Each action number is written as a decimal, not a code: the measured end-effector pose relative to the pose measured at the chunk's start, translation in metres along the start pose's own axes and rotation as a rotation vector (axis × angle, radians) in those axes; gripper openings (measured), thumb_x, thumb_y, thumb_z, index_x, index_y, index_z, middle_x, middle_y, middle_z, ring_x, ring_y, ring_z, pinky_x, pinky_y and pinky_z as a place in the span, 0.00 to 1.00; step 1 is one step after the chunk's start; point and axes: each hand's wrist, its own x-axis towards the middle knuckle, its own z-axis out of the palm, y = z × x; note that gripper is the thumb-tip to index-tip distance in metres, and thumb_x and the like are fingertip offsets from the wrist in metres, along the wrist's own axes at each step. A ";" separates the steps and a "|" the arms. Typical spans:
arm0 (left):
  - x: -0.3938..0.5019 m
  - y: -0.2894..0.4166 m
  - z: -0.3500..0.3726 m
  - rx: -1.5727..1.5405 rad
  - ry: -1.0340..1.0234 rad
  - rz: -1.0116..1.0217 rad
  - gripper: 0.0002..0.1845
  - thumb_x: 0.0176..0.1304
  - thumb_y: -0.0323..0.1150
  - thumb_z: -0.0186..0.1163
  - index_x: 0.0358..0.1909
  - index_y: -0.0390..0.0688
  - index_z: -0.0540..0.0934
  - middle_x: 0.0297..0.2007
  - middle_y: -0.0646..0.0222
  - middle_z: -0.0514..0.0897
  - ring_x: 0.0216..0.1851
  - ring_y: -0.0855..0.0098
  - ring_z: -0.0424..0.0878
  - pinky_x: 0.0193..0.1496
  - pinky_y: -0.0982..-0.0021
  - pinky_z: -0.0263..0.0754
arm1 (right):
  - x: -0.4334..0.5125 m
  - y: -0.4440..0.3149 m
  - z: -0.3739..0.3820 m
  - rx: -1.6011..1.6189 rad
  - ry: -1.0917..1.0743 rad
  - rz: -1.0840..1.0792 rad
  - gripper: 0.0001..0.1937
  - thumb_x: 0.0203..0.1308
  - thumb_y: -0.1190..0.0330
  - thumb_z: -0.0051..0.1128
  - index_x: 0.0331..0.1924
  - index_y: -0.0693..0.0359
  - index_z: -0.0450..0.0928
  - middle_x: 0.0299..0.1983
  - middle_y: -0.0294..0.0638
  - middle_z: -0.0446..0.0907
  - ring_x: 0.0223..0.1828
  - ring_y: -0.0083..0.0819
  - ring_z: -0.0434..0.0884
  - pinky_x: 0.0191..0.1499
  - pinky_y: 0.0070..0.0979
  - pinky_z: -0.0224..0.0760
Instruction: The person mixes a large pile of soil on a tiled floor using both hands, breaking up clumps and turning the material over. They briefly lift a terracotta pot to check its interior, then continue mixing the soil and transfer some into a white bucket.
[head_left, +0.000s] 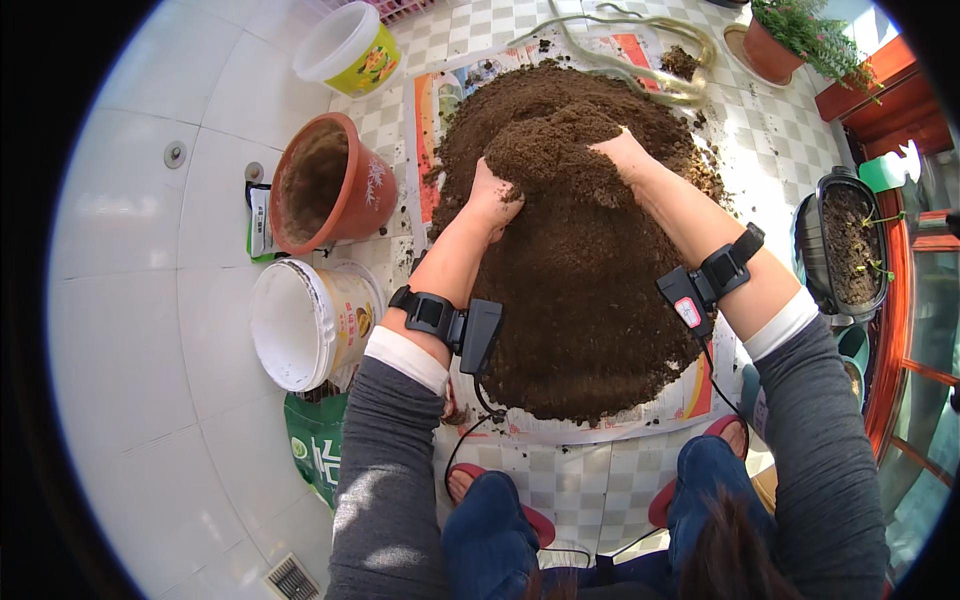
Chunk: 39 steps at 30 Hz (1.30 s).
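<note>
A broad pile of dark brown potting soil (585, 322) covers most of the printed paper sheet (637, 427) on the floor. Toward its far side, my left hand (495, 196) and my right hand (624, 156) cup a raised heap of looser soil (555, 139) from either side. The fingers of both are largely buried, so their exact curl is hidden. Crumbs cling to the left palm, and some soil appears to spill between the two hands.
To the left stand a terracotta-coloured plastic pot (375, 187), a white bucket (289, 326), a yellow-green labelled bucket (364, 64) and a green bag (319, 442). Pale hose-like strands (645, 75) lie behind the pile. A black planter (847, 240) and a flowering potted plant (772, 52) line the right.
</note>
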 end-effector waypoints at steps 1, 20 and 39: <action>-0.007 0.009 0.000 0.029 -0.023 0.080 0.15 0.64 0.27 0.53 0.52 0.40 0.75 0.47 0.64 0.81 0.43 0.67 0.78 0.46 0.65 0.73 | -0.007 -0.010 0.005 -0.069 0.122 0.092 0.16 0.61 0.72 0.55 0.53 0.65 0.77 0.50 0.43 0.81 0.48 0.29 0.81 0.51 0.32 0.75; -0.088 0.073 -0.020 -0.173 -0.343 -0.056 0.33 0.56 0.35 0.67 0.64 0.49 0.67 0.60 0.64 0.70 0.62 0.65 0.65 0.62 0.46 0.58 | -0.100 -0.078 0.023 -0.078 -0.146 0.103 0.29 0.59 0.54 0.60 0.63 0.57 0.71 0.63 0.44 0.70 0.64 0.36 0.67 0.66 0.46 0.56; -0.104 -0.092 -0.054 -0.488 -0.316 -0.570 0.50 0.55 0.68 0.58 0.71 0.47 0.58 0.69 0.54 0.59 0.65 0.54 0.64 0.66 0.48 0.61 | -0.138 0.057 -0.093 -0.156 0.296 0.595 0.47 0.56 0.37 0.53 0.73 0.56 0.49 0.72 0.53 0.52 0.67 0.46 0.63 0.64 0.55 0.60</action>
